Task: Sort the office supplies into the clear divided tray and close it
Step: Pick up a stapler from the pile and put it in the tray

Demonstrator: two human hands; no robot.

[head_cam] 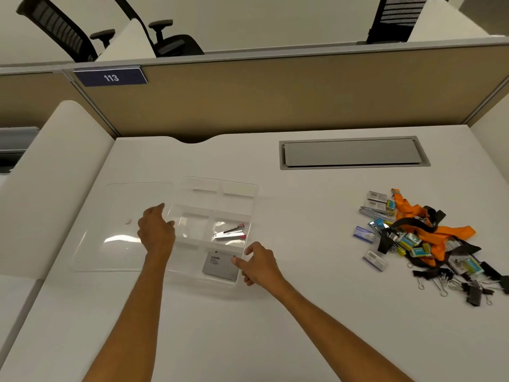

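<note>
— Where are your hands?
— My left grip (157,230) touches the left wall of the tray (252,194); my right grip (259,264) pinches its right wall, beside the grey card (217,267).
— Anything else inside?
— A stapler (230,232).

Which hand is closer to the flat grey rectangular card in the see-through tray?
Right. The right hand sits just beside the flat grey card's right edge. The left hand holds the clear divided tray's left wall, farther away.
</note>
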